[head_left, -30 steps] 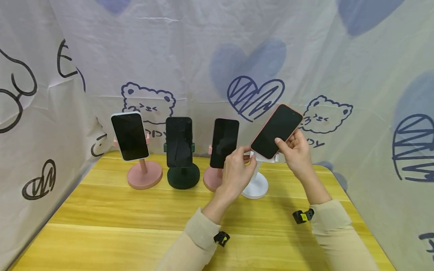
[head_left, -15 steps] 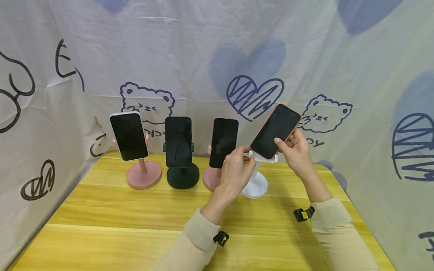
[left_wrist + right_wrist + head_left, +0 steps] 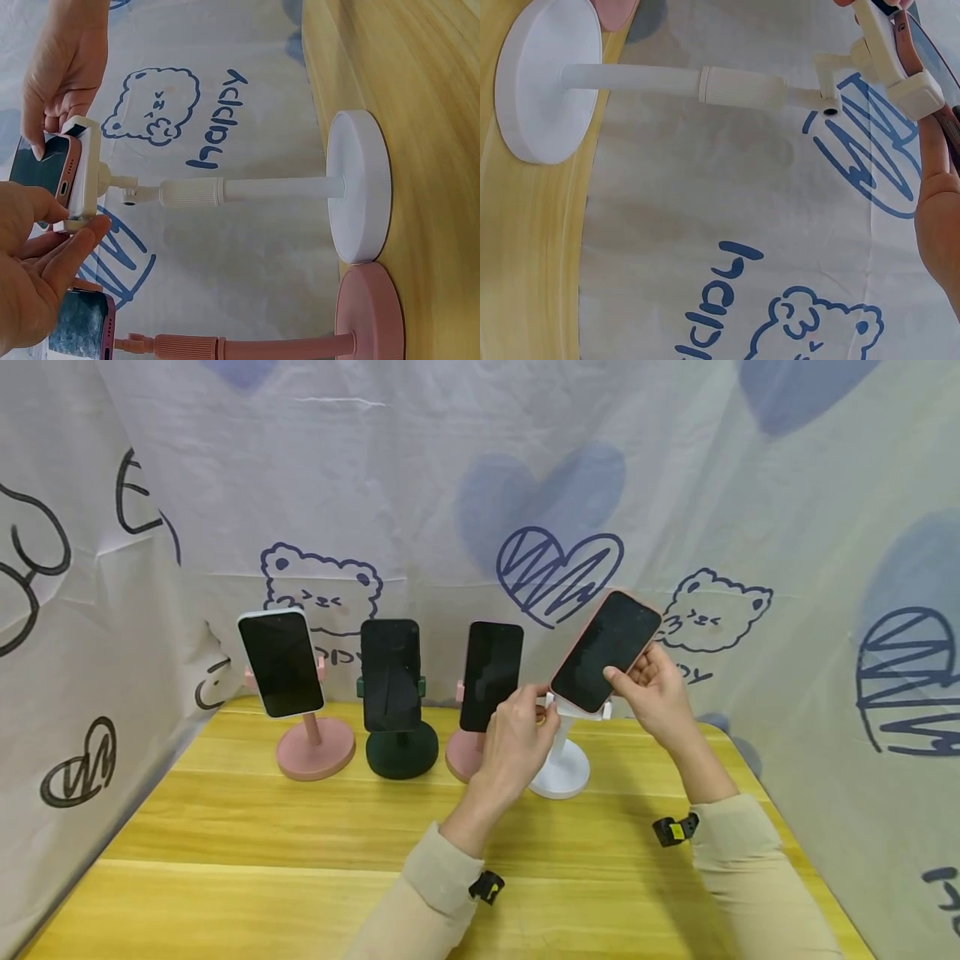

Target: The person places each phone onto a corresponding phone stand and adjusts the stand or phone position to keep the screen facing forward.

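Note:
A smartphone in a pink case (image 3: 607,652) leans at a slant in the clamp of a white phone stand (image 3: 561,772). My right hand (image 3: 654,697) grips the phone by its lower right side, thumb over the screen. At the clamp's left end, my left hand (image 3: 517,731) pinches the clamp arm between thumb and fingers. From the left wrist view, the clamp (image 3: 90,169) lies behind the phone's bottom edge, with its white arms at both sides of the phone. The right wrist view shows one clamp arm (image 3: 916,96) against the pink case.
Left of the white stand stand a pink stand (image 3: 462,756), a dark green stand (image 3: 402,752) and another pink stand (image 3: 315,750), each bearing a phone. The nearest pink base touches the white base (image 3: 360,187). A printed cloth (image 3: 435,485) hangs behind the wooden table (image 3: 300,835).
The head view has drifted slightly, so everything sits a little further left. Both hands, the phone and the white stand keep nearly the same positions relative to each other.

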A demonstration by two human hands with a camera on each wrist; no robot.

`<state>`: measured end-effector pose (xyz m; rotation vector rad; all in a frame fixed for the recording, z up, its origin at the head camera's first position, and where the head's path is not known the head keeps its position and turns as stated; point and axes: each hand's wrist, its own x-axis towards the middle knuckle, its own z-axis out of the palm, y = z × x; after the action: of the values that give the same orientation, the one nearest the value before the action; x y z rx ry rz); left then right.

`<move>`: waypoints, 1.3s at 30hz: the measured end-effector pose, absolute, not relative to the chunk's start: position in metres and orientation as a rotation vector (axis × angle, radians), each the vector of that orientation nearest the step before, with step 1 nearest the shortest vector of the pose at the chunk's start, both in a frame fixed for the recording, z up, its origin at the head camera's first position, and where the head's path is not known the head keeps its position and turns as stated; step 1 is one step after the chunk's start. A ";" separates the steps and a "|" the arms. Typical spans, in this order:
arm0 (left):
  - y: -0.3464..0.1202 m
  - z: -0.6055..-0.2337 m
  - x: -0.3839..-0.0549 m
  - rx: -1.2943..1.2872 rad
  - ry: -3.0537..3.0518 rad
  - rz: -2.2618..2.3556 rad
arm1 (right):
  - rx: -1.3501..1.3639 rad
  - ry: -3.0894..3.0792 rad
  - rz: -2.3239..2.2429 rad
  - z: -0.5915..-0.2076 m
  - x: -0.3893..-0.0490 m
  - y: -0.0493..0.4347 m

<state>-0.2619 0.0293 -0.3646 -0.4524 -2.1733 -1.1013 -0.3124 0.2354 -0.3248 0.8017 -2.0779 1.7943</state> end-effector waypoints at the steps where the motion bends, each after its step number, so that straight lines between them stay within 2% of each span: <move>1: 0.029 -0.364 -0.262 -0.451 -2.173 -1.095 | 0.807 -2.085 1.789 -0.324 -0.313 0.236; 29: 0.031 -0.367 -0.257 -0.393 -2.180 -1.050 | 0.908 -2.415 1.528 -0.298 -0.314 0.235; 39: 0.032 -0.366 -0.256 -0.372 -2.222 -1.015 | 0.733 -2.520 1.496 -0.297 -0.316 0.234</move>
<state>-0.2563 0.0316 -0.3661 -0.3716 -2.2217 -1.0149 -0.3157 0.2335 -0.2971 0.7335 -2.5202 1.4960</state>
